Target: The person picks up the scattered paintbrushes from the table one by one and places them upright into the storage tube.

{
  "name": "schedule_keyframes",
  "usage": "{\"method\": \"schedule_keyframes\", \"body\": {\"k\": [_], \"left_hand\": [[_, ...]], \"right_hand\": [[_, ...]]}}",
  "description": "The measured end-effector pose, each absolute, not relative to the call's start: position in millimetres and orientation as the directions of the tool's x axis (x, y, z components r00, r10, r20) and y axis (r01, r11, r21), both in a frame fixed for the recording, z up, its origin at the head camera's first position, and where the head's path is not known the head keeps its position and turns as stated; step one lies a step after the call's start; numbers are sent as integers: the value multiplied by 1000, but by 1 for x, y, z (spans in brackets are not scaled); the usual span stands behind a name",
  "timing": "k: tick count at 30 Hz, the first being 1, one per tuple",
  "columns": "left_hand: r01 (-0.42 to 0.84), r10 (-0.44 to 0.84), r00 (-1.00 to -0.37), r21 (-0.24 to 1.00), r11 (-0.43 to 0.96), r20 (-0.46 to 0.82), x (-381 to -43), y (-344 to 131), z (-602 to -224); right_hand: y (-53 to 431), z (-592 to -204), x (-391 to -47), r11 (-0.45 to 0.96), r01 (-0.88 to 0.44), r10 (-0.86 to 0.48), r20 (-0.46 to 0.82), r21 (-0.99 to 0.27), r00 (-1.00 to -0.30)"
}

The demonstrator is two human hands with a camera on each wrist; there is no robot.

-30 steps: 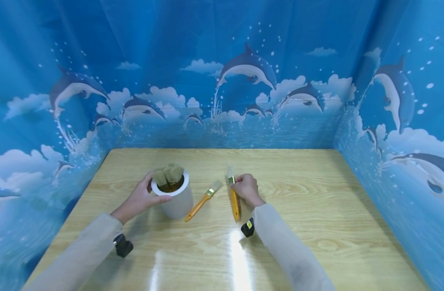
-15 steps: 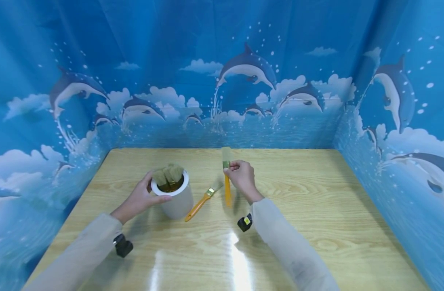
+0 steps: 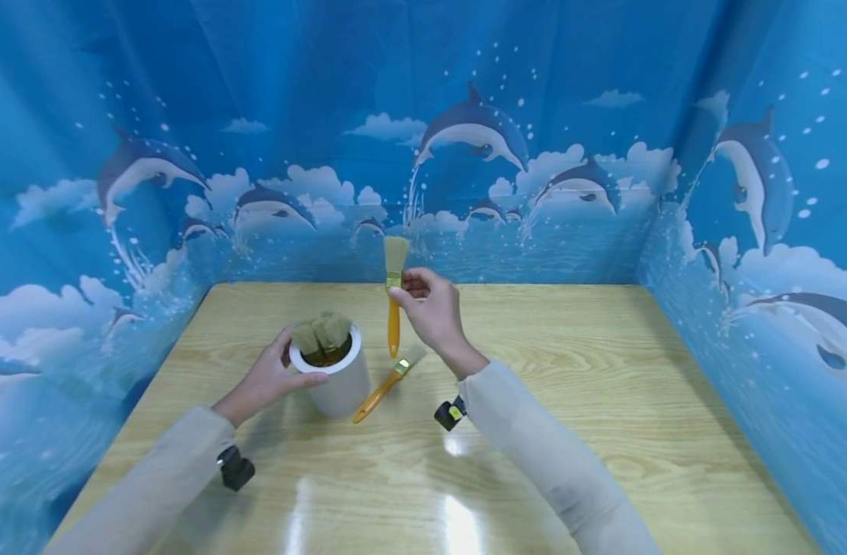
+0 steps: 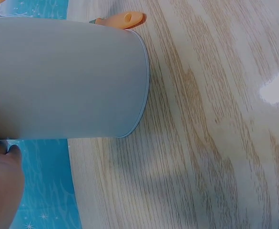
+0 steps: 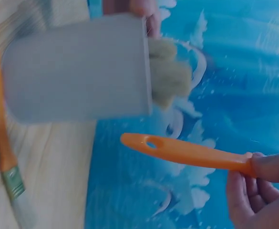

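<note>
A light grey cylindrical pot (image 3: 341, 389) with a white rim stands on the table, several paintbrushes (image 3: 320, 338) in it, bristles up. My left hand (image 3: 265, 383) holds it near the rim, thumb across the front and fingers on the far side. To the right, my right hand (image 3: 433, 312) pinches a paintbrush (image 3: 393, 324) below its ferrule. That brush is upright in the air, bristles up, its orange handle (image 5: 187, 153) hanging down and apart from the pot. Another paintbrush (image 3: 378, 399) lies on the table by the pot's base.
The wood-grain table (image 3: 603, 432) has glossy light reflections near its front. A blue curtain (image 3: 312, 100) printed with dolphins hangs behind it and along both sides. A black wrist camera (image 3: 236, 469) sits at the left sleeve, another camera (image 3: 449, 415) at the right.
My right hand has raised its paintbrush off the table and carried it up and left, closer to the pot. The left hand and pot have stayed put.
</note>
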State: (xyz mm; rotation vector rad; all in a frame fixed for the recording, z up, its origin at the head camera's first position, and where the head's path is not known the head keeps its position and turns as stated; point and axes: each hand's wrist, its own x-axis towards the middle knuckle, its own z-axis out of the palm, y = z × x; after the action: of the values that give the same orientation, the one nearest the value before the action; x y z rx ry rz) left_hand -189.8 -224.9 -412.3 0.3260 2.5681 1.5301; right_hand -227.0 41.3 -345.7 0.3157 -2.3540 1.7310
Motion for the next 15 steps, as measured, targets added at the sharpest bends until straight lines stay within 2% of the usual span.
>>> {"method": "schedule_keyframes", "body": {"k": [7,15], "left_hand": [[128,244,-970,872,473,10,-190,-225,-413],[127,239,-971,872,474,12,-191,-225,-415]], "right_hand": [[23,-332,-219,139,-406,-139,388,-903,-911],[9,-340,-218,37,-489,-273,461,-872,-844]]}}
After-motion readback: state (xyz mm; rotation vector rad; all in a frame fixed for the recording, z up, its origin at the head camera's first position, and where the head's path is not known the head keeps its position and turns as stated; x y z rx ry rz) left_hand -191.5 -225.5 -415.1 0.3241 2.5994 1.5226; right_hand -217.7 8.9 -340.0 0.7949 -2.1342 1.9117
